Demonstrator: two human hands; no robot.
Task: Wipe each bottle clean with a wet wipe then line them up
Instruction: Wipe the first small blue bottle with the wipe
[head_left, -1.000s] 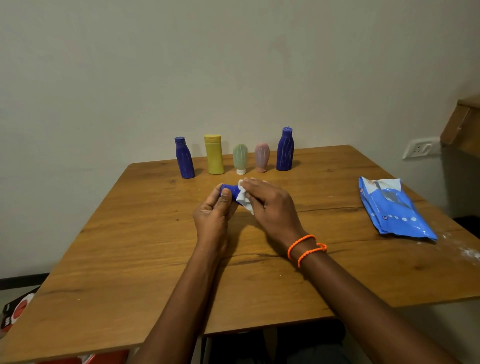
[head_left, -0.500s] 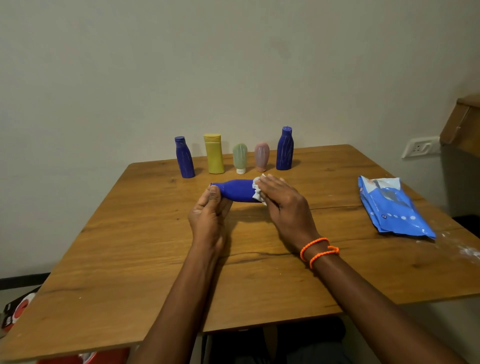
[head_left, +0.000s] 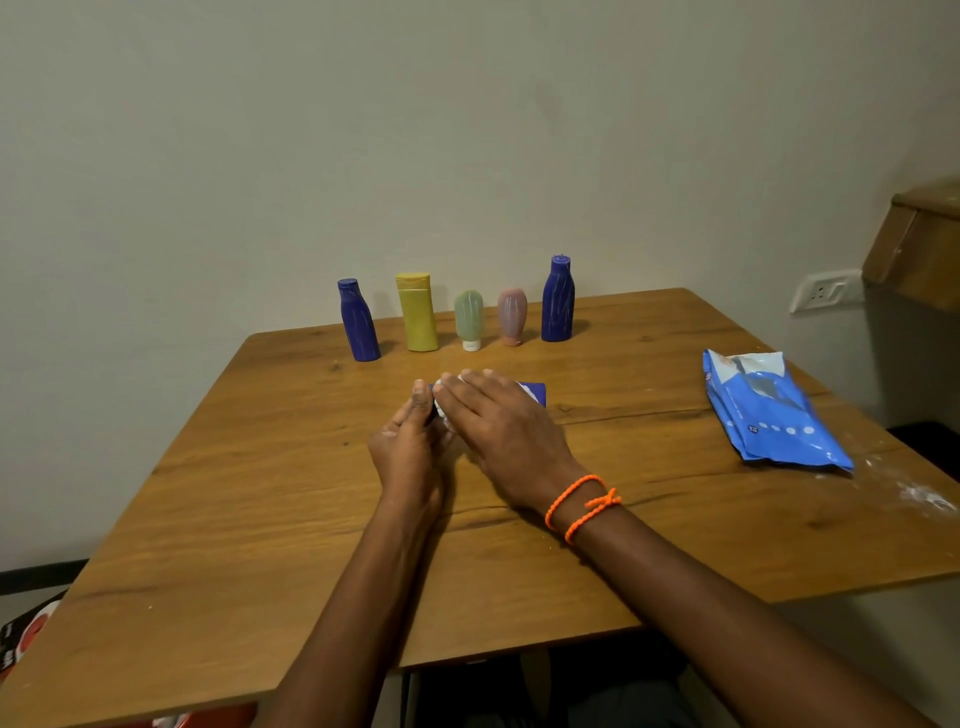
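Nearest us, our right hand (head_left: 498, 415) has slid left along the blue bottle (head_left: 535, 393) since half a second ago: then it was at the base end with most of the body showing, now it lies over the body with fingers laid fairly flat, pressing the wet wipe (head_left: 441, 408) down onto it. Only the wipe's white edge shows at the fingertips, and only the bottle's base end sticks out past the hand on the right. Our left hand (head_left: 408, 447) pinches the cap end, thumb up, steadying it as before. We read this as a return stroke on the same bottle, so the wipe is still in progress and nothing new has joined the line. The bottle lies on its side on the bench (head_left: 260, 493), under the right palm and just ahead of the left hand. Further back, five bottles stand upright in a row: small blue bottle (head_left: 358, 322), yellow bottle (head_left: 416, 312), green tube (head_left: 469, 318), pink tube (head_left: 512, 315), tall blue bottle (head_left: 558, 300). The wipes pack (head_left: 769, 410) lies well apart, right.
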